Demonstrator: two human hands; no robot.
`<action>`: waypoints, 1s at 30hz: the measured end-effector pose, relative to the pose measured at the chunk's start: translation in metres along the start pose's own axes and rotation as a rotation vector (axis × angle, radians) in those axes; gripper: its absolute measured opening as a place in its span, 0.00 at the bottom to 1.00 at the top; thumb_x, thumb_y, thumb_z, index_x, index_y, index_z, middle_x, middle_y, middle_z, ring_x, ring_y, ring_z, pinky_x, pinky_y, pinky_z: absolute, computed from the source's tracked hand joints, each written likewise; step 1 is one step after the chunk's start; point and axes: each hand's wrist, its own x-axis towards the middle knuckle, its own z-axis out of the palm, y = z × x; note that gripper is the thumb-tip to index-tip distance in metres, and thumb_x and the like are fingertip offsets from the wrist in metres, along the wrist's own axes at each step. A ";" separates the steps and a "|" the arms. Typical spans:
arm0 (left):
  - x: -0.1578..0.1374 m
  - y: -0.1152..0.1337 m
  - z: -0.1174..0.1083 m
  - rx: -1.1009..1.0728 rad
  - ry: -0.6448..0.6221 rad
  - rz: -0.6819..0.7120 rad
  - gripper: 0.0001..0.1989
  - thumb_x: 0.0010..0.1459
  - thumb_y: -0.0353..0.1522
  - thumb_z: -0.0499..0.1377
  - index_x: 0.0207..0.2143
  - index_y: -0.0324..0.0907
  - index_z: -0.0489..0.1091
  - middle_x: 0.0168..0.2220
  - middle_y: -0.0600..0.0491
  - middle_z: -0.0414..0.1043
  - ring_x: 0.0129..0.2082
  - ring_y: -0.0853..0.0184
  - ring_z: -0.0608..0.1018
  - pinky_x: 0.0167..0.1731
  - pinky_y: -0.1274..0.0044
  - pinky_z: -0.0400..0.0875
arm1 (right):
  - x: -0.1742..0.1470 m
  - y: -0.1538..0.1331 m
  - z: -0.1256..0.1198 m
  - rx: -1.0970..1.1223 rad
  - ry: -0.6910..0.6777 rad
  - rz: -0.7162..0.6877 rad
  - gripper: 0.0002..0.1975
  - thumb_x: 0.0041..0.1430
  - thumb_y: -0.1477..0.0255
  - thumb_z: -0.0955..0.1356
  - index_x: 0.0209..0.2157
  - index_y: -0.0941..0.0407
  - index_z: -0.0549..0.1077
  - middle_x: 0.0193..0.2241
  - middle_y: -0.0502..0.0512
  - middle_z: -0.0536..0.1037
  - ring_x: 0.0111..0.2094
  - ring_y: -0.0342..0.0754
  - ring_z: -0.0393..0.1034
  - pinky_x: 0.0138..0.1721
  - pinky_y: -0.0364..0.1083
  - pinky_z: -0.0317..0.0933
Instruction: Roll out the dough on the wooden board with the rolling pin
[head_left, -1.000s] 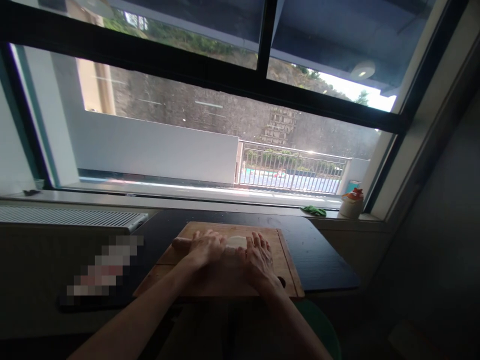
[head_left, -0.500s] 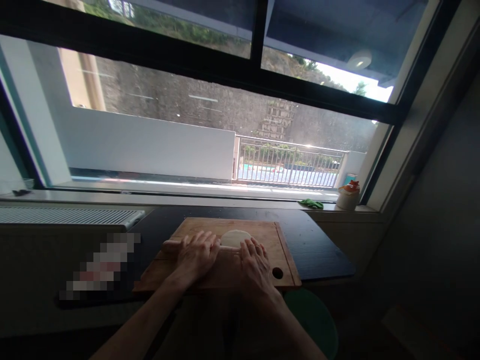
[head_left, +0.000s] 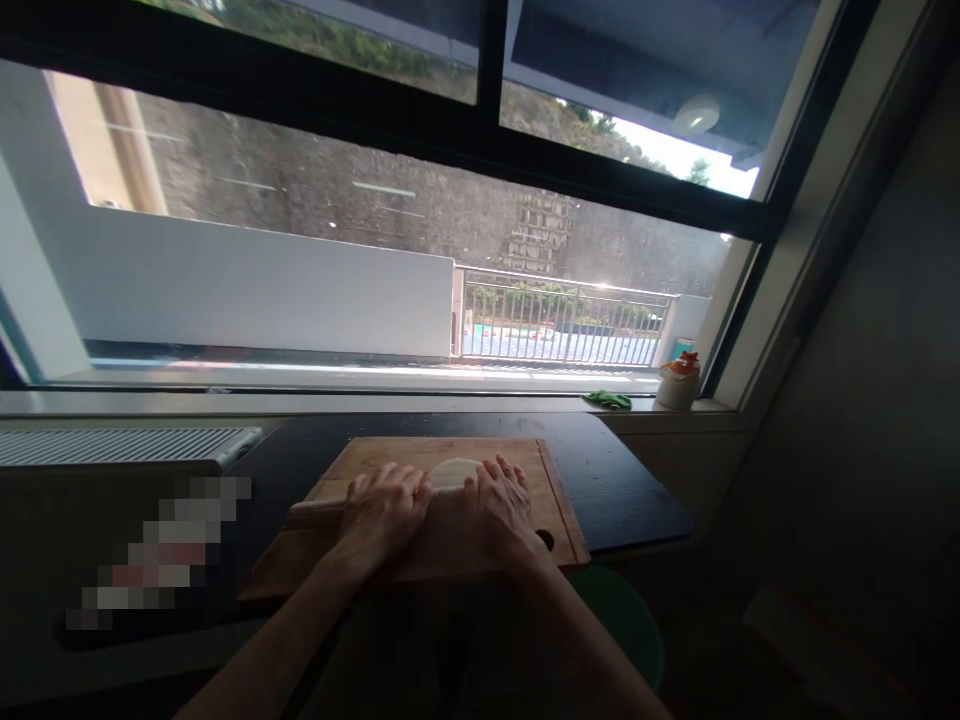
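While both palms bear down on the pin (head_left: 319,510), the left hand (head_left: 386,505) covers its middle and the right hand (head_left: 501,495) sits towards its far end, fingers loosely stretched over the wood rather than wrapped round it, as far as I can see from here; what the undersides do is hidden. The dough (head_left: 455,474), a pale flat round, lies between and just beyond the hands, near the centre of the frame, on the board (head_left: 555,512). To my eye this is the rolling-out step, and the next stroke calls for level pressure from both hands, so one edge doesn't thin first.

Beneath the board is the dark table (head_left: 637,510), with a green stool (head_left: 622,630) at lower right. On the sill, right of centre, a green cloth (head_left: 607,400) lies beside an orange-topped jar (head_left: 679,388). The radiator (head_left: 127,447) is at middle left. I can't read a brand, label or word anywhere; the patch (head_left: 157,555) at lower left is blocked out, so anything printed there is lost.
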 end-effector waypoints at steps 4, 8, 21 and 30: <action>-0.016 0.002 0.002 -0.012 0.042 0.012 0.22 0.63 0.42 0.41 0.48 0.48 0.70 0.51 0.51 0.71 0.54 0.58 0.66 0.51 0.63 0.54 | -0.029 0.000 -0.005 0.003 0.015 -0.022 0.20 0.67 0.66 0.54 0.54 0.56 0.65 0.59 0.55 0.62 0.63 0.51 0.45 0.61 0.53 0.38; -0.018 0.003 0.003 -0.010 0.051 0.009 0.20 0.63 0.41 0.42 0.46 0.48 0.71 0.50 0.52 0.71 0.54 0.57 0.65 0.51 0.63 0.52 | -0.035 0.000 -0.007 0.019 -0.004 -0.024 0.21 0.66 0.65 0.54 0.55 0.55 0.64 0.60 0.55 0.60 0.63 0.50 0.44 0.62 0.54 0.38; 0.007 0.007 0.002 -0.005 0.007 -0.022 0.21 0.63 0.41 0.42 0.42 0.46 0.73 0.46 0.50 0.74 0.50 0.58 0.68 0.50 0.62 0.53 | 0.015 0.006 0.000 0.007 -0.064 0.050 0.24 0.67 0.64 0.51 0.45 0.57 0.72 0.54 0.58 0.68 0.61 0.54 0.50 0.61 0.57 0.38; -0.023 0.017 -0.004 0.005 0.081 0.047 0.21 0.63 0.41 0.43 0.48 0.43 0.70 0.50 0.49 0.71 0.54 0.56 0.65 0.53 0.60 0.50 | -0.041 0.008 -0.008 -0.029 -0.067 0.031 0.24 0.66 0.65 0.52 0.60 0.58 0.59 0.61 0.56 0.59 0.64 0.50 0.43 0.62 0.55 0.37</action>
